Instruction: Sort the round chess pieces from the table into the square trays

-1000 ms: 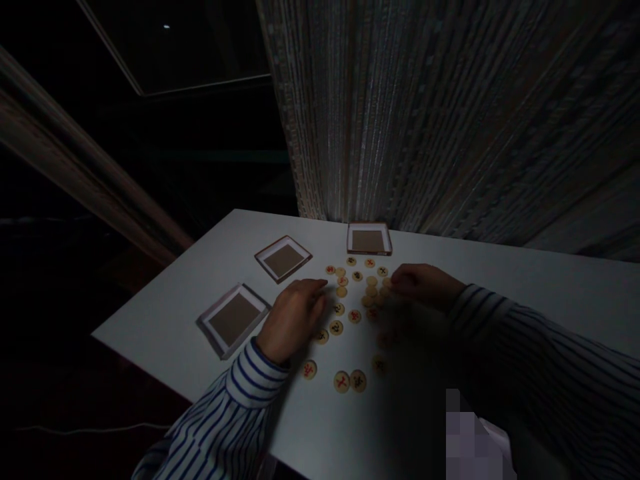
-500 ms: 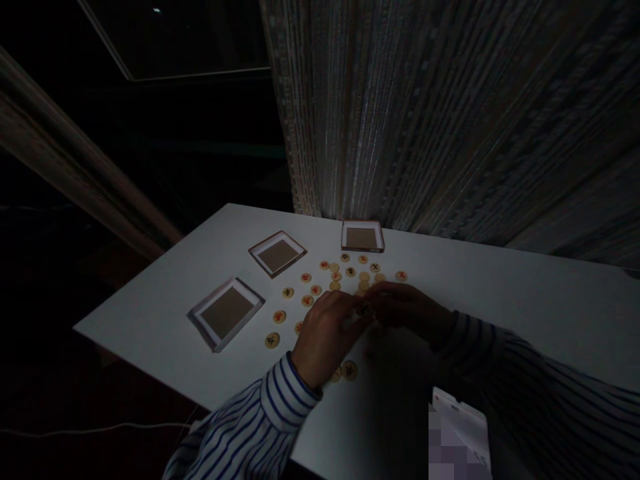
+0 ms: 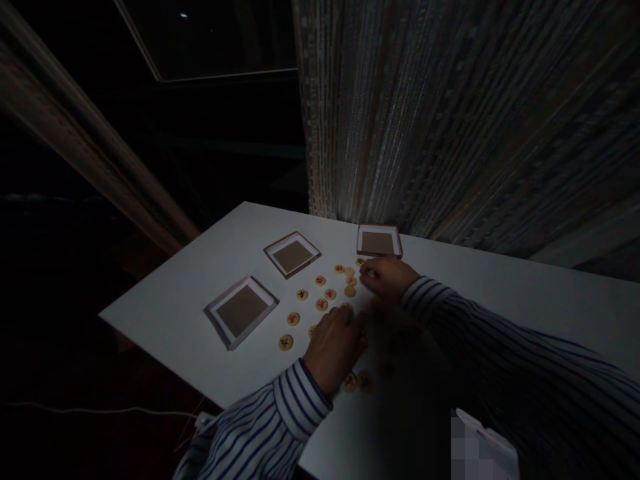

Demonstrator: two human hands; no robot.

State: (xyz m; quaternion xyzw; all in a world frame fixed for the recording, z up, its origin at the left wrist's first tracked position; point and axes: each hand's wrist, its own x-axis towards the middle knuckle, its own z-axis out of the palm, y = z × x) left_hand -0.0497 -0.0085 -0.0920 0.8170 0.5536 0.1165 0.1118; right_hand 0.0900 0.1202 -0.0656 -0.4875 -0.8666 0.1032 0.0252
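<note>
Round wooden xiangqi pieces (image 3: 321,305) with red or black characters lie scattered over the white table (image 3: 165,307); a few show blank faces. My left hand (image 3: 333,347) is low among them, fingers curled and thumb drawn in, around a dim piece (image 3: 363,339) that is partly hidden. Another piece (image 3: 346,307) shows just past its fingertips. Farther back, my right hand (image 3: 389,277) is closed, its bent fingertips at a piece (image 3: 371,273) mostly covered by them. Two pieces (image 3: 349,382) lie side by side nearer me, below the left hand. Deep shadow hides the surface under my right forearm.
Three shallow open boxes stand on the table: one at left (image 3: 241,310), one mid-back (image 3: 293,255), one at the back edge (image 3: 379,241). A pale flat object (image 3: 493,443), partly pixelated, lies near front right. String curtains (image 3: 360,133) hang behind; a white cable (image 3: 125,409) runs at lower left.
My hands were together over a black-lettered piece; now they are apart. The right has moved back toward the rear pieces, while the left stays low. The view has shifted slightly left.
</note>
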